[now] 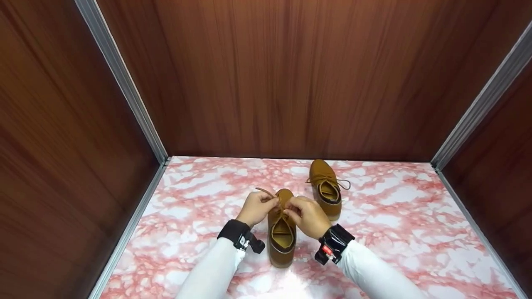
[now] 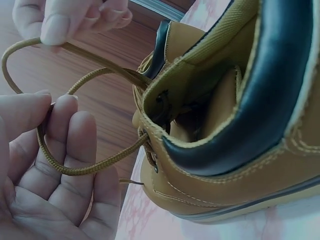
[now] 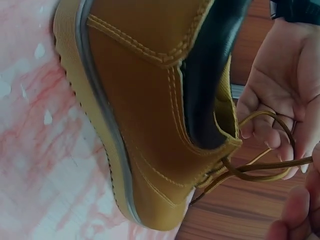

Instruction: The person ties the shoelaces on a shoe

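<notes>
A tan lace-up shoe (image 1: 281, 258) with a dark padded collar stands on the floor, toe pointing away from me. Above its lacing my left hand (image 1: 256, 206) pinches a brown shoelace (image 2: 80, 170) between thumb and finger; the other fingers are loosely bent. My right hand (image 1: 309, 216) pinches the lace too, across from the left. Between the hands the lace makes a loop, clear in the left wrist view. From the right wrist, the shoe's side and ridged sole (image 3: 85, 105) show, with the left hand (image 3: 285, 80) behind the lace.
Right of and beyond this shoe stands its matching tan shoe (image 1: 322, 170), its laces spread to both sides. The floor (image 1: 187, 232) has a pink and white marbled surface. Brown wood-grain panels (image 1: 249, 83) with grey metal edging enclose it at the back and sides.
</notes>
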Available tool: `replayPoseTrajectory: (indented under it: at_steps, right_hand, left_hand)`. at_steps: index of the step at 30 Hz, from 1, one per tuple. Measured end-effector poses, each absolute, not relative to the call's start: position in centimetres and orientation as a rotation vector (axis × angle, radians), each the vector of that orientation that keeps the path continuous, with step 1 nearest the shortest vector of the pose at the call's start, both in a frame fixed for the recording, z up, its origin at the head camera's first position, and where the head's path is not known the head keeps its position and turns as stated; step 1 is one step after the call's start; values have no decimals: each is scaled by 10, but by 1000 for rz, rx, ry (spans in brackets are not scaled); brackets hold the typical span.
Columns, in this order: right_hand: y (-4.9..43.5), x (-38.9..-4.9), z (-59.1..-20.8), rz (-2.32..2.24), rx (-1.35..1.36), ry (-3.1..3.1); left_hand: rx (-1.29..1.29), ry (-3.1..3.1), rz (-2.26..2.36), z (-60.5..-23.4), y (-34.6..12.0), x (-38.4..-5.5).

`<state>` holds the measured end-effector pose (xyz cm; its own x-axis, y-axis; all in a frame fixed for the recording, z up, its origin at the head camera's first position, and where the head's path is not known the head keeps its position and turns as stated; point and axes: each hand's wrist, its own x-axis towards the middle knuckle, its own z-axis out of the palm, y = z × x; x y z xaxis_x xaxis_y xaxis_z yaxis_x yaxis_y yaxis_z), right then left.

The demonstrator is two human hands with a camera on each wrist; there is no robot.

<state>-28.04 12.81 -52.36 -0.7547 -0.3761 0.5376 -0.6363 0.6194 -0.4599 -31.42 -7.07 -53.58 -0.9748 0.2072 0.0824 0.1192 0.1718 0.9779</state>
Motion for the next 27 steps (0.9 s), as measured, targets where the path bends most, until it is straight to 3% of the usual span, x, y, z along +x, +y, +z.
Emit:
replayPoseTrajectory:
  at_steps: [19,27]
  right_hand:
    - [132,-283,-539,1152,739,-2632]
    - [150,-293,-543,1247,588,-2666]
  left_hand:
    - [320,2199,2064,-543,-79,-309]
    - [322,2200,2049,-545,-82,-307]
